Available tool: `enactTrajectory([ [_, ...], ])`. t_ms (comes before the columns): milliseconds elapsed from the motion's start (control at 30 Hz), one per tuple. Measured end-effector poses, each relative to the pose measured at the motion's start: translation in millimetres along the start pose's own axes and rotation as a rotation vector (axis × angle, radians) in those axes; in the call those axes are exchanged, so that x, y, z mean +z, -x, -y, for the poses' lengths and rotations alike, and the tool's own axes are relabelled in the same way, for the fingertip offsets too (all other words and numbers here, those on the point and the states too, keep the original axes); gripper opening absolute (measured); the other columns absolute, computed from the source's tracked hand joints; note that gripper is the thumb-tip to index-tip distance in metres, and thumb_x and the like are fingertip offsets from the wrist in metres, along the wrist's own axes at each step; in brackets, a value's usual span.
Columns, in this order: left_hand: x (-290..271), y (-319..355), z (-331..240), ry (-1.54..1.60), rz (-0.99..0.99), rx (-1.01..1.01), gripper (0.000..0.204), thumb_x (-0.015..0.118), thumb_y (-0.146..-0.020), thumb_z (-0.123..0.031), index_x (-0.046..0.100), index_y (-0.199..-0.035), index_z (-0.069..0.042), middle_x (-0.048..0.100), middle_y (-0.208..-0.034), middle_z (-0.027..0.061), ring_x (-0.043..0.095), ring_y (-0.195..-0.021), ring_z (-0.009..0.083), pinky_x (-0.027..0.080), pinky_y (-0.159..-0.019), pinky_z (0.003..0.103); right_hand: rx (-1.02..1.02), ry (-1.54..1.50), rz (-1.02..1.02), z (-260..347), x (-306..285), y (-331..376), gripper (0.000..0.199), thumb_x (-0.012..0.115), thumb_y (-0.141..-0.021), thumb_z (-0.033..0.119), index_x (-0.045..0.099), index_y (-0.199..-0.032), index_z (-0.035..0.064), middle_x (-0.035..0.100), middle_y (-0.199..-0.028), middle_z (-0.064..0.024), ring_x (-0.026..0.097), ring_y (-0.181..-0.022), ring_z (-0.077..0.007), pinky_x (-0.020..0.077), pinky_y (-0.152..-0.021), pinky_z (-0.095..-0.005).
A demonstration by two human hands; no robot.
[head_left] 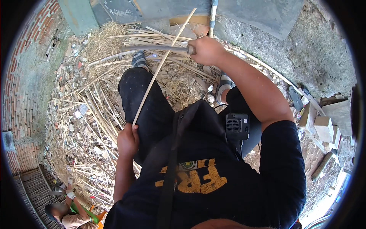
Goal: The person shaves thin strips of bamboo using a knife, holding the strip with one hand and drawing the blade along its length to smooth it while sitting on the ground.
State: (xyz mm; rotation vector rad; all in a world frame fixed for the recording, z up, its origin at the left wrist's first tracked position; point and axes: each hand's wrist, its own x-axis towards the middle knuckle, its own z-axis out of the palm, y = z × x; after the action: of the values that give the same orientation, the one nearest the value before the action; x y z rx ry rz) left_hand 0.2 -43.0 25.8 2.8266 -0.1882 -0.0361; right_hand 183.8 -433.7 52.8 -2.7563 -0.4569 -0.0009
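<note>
My left hand [128, 139] rests on my left thigh and grips the near end of a long pale bamboo stick [164, 61]. The stick slants up and away to the right, over my knee. My right hand [206, 50] is raised ahead of me, shut on the handle of a long grey blade [156, 48]. The blade points left and lies across the stick near its far half. I am seated in black trousers, with both sandalled feet among the cut stalks.
Several split bamboo strips and dry straw [95, 110] litter the rubble ground ahead and to my left. A brick wall [23, 84] curves at left. A concrete slab [312, 53] and stacked blocks [324, 128] stand at right. Another person [66, 213] crouches at lower left.
</note>
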Motion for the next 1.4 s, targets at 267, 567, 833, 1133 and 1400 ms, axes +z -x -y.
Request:
enactTrajectory([
  [267, -1.1, -7.9, 0.1, 0.03, -0.016, 0.062, 0.03, 0.051, -0.103, -0.027, 0.05, -0.084, -0.003, 0.059, -0.066, 0.0261, 0.058, -0.064, 0.0498, 0.042, -0.057, 0.058, 0.116, -0.024, 0.03, -17.9, -8.3, -4.0, 0.025, 0.062, -0.079, 0.019, 0.07, -0.101, 0.0083, 0.072, -0.097, -0.0159, 0.069, -0.094, -0.0344, 0.0552, -0.084, -0.0466],
  [567, 4.6, -1.1, 2.8, 0.043, -0.022, 0.053, 0.031, 0.05, -0.103, -0.026, 0.05, -0.083, -0.003, 0.058, -0.065, 0.0261, 0.058, -0.064, 0.0498, 0.042, -0.057, 0.058, 0.089, -0.045, 0.103, -0.2, -3.8, 4.0, 0.025, 0.063, -0.079, 0.019, 0.071, -0.102, 0.015, 0.072, -0.096, -0.0147, 0.069, -0.093, -0.0336, 0.0554, -0.083, -0.0474],
  [833, 2.7, 0.1, 3.9, 0.033, -0.033, 0.037, 0.029, 0.051, -0.102, -0.026, 0.05, -0.083, -0.004, 0.058, -0.065, 0.0258, 0.058, -0.063, 0.0498, 0.042, -0.056, 0.058, -0.025, 0.04, 0.062, 21.6, -16.5, 8.0, 0.026, 0.067, -0.076, 0.018, 0.069, -0.1, 0.01, 0.072, -0.09, -0.0169, 0.07, -0.086, -0.0357, 0.0564, -0.079, -0.0465],
  [1133, 4.3, -4.4, 2.1, -0.092, -0.031, 0.052, 0.027, 0.053, -0.101, -0.028, 0.05, -0.086, -0.006, 0.06, -0.064, 0.0233, 0.061, -0.06, 0.0469, 0.046, -0.055, 0.057, 0.276, 0.063, 0.006, -24.8, -32.1, -4.1, 0.032, 0.059, -0.081, 0.017, 0.071, -0.109, 0.0119, 0.072, -0.106, -0.0146, 0.069, -0.101, -0.0333, 0.0554, -0.09, -0.0435],
  [1400, 11.5, -0.9, 5.6, -0.026, -0.054, 0.035, 0.024, 0.054, -0.101, -0.025, 0.049, -0.087, -0.005, 0.059, -0.063, 0.0241, 0.059, -0.061, 0.0484, 0.044, -0.055, 0.057, -0.101, 0.162, 0.19, 41.9, -27.4, 21.1, 0.027, 0.072, -0.073, 0.018, 0.069, -0.099, 0.0099, 0.071, -0.088, -0.016, 0.069, -0.088, -0.0347, 0.0552, -0.078, -0.0487],
])
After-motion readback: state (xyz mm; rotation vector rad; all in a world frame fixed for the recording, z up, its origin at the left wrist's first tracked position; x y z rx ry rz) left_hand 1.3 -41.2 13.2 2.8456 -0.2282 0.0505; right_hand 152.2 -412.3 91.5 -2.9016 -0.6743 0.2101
